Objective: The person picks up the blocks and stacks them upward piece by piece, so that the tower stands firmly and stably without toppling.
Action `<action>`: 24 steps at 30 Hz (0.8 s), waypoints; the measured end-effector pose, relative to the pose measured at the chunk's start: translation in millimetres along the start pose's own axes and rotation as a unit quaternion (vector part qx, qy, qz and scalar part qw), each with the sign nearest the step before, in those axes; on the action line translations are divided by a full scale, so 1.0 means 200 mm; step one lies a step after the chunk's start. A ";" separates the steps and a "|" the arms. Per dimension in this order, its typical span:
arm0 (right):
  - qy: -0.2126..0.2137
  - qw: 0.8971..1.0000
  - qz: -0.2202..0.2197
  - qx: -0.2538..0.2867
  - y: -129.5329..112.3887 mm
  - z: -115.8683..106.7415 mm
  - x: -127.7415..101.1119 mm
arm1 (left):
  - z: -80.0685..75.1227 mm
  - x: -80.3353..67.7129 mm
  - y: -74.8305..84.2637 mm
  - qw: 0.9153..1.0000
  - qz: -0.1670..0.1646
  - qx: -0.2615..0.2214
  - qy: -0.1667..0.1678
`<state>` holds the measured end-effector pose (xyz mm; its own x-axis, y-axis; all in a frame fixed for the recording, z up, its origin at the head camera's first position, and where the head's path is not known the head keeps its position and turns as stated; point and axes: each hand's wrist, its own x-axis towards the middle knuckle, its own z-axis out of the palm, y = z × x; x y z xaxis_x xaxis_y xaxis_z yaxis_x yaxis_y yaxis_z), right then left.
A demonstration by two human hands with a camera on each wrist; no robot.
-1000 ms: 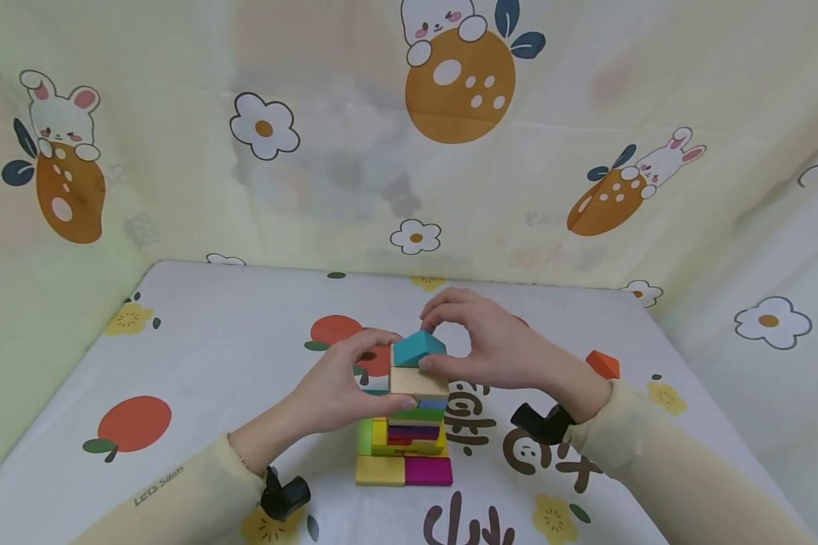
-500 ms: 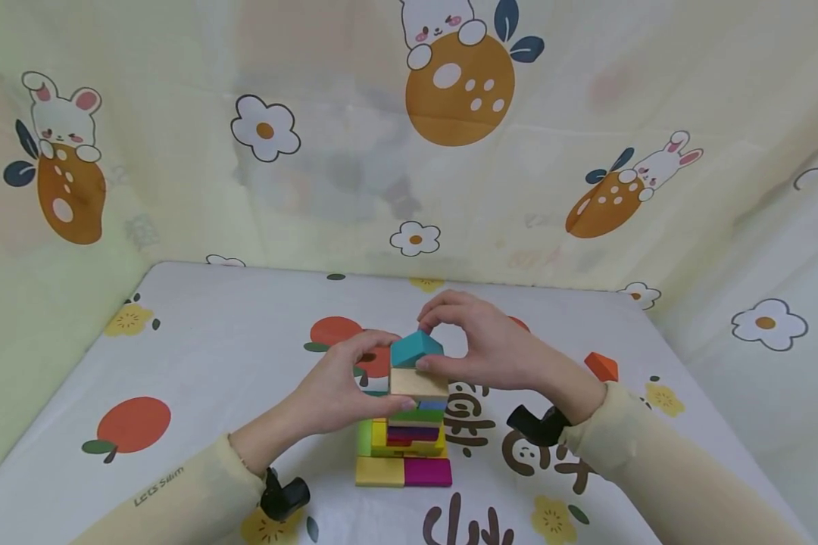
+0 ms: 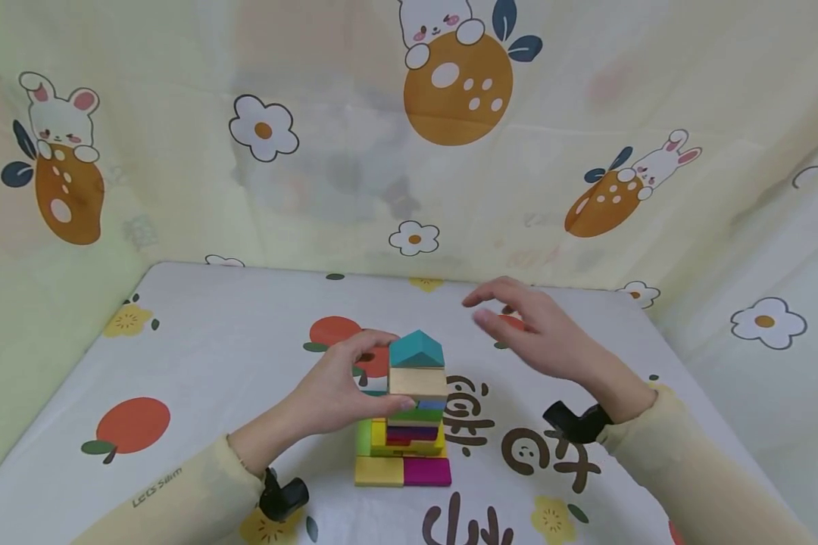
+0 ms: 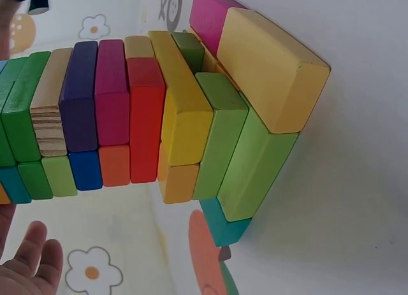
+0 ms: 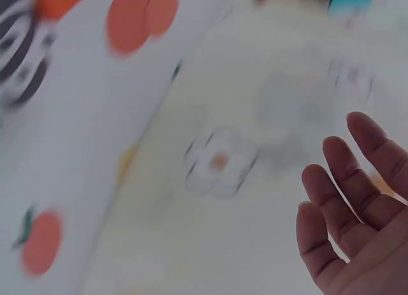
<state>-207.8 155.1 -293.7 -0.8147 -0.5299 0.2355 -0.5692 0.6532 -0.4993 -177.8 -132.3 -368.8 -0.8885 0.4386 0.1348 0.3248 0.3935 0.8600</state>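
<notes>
A tower of coloured wooden blocks (image 3: 416, 435) stands upright on the table. On its top sits a teal roof-shaped block (image 3: 417, 351), resting on a plain wood block (image 3: 417, 381). My left hand (image 3: 334, 382) holds the tower's upper part from the left, thumb across the front and fingers towards the back, where they are partly hidden. To the right of the tower, my right hand (image 3: 541, 329) is raised, fingers apart and holding nothing. In the left wrist view the tower's side shows stacked green, purple, magenta, red and yellow blocks (image 4: 146, 116).
A white cloth printed with fruit, flowers and letters covers the table (image 3: 245, 484). Behind it hangs a patterned curtain (image 3: 341, 151), which also runs along both sides. An orange thing (image 5: 60, 3) shows blurred at the right wrist view's upper left corner.
My right hand has let go of the teal roof-shaped block and moved right, away from the tower. That block now faces squarely forward. My left hand has stayed in place.
</notes>
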 end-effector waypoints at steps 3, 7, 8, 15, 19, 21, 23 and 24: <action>0.022 0.996 0.081 -0.015 0.19 -0.06 -0.07 | 0.00 0.00 0.00 1.000 -0.003 0.002 0.000; 0.019 0.978 0.203 -0.045 0.56 -0.12 -0.19 | -0.01 0.00 0.00 1.000 -0.004 0.006 0.001; 0.012 0.971 0.234 -0.048 0.64 -0.13 -0.23 | -0.01 0.00 0.00 1.000 -0.005 0.006 0.001; -0.072 0.914 0.395 -0.060 1.06 -0.16 -0.49 | 0.00 -0.01 0.00 1.000 -0.016 0.006 0.002; -0.098 0.890 0.443 -0.041 1.13 -0.16 -0.54 | 0.00 -0.01 0.00 1.000 -0.015 0.004 0.003; -0.099 0.886 0.451 -0.037 1.15 -0.15 -0.55 | 0.00 -0.01 0.00 1.000 -0.013 0.003 0.003; -0.099 0.884 0.455 -0.037 1.15 -0.15 -0.55 | 0.01 0.00 0.00 1.000 -0.011 0.003 0.002; -0.098 0.884 0.456 -0.038 1.15 -0.14 -0.56 | 0.01 0.00 0.00 1.000 -0.010 0.003 0.001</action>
<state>-251.3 380.0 -411.1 -0.9080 0.1563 -0.3888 0.3018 0.8875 -0.3482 -176.7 -131.4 -369.6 -0.8955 0.4287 0.1194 0.3095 0.4071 0.8593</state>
